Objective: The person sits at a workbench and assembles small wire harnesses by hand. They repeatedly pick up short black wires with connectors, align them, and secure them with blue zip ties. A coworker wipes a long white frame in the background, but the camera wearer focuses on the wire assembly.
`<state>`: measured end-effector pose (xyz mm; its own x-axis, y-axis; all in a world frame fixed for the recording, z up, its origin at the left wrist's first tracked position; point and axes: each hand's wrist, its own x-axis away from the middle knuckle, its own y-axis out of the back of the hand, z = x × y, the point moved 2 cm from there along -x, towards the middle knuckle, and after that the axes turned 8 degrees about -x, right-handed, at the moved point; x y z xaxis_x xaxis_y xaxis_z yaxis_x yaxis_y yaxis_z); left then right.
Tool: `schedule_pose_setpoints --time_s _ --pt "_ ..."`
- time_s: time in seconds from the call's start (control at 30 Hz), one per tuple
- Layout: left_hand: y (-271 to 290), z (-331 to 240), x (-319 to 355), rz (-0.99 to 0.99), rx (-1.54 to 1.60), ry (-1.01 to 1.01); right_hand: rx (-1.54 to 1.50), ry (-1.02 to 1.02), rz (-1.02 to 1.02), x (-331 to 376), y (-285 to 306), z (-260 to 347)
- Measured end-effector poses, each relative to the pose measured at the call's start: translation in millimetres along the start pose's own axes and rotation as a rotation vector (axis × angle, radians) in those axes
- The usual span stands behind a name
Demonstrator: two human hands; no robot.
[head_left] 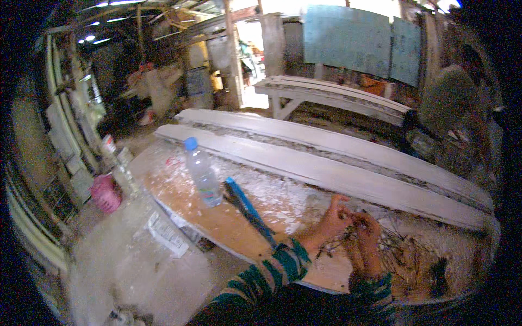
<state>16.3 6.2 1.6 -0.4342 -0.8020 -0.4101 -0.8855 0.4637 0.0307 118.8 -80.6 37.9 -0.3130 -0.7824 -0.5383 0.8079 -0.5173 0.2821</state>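
Observation:
My left hand (330,220) and my right hand (367,231) meet at the fingertips above the worktable (231,233). Both have their fingers pinched together. Whatever lies between them is too small and blurred to make out. Beside and below my right hand spreads a loose tangle of thin dark strands (408,247), like wire or cord. A long narrow blue and dark strip (251,211) lies by my left forearm. Farther left stands an upright clear plastic bottle (202,174) with a blue cap. White powder or flakes (272,195) cover part of the brown tabletop.
Two long whitish boards (315,165) lie along the far side of the table. Behind them is a whitish bench (326,96). A pink container (106,194) and a pale printed bag (167,233) sit at left. A blurred person (448,108) is at far right.

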Motion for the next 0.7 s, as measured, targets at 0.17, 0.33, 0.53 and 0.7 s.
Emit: schedule_pose_setpoints --time_s 0.17,0.33,0.53,0.7 --pt "1.1 -3.4 -1.8 -0.009 -0.016 -0.007 -0.184 -0.090 0.005 -6.2 -0.2 -9.5" --pt "-2.3 -8.0 -0.7 0.048 0.259 0.020 -0.098 0.053 -0.014 -0.8 1.0 -0.3" --pt "-1.9 -19.6 -0.7 -0.014 0.078 -0.016 -0.090 0.007 -0.034 -5.5 1.4 -8.2" --pt "2.4 -39.2 6.6 0.016 -0.099 -0.015 -0.152 -0.014 -0.059 -3.4 0.4 -17.4"
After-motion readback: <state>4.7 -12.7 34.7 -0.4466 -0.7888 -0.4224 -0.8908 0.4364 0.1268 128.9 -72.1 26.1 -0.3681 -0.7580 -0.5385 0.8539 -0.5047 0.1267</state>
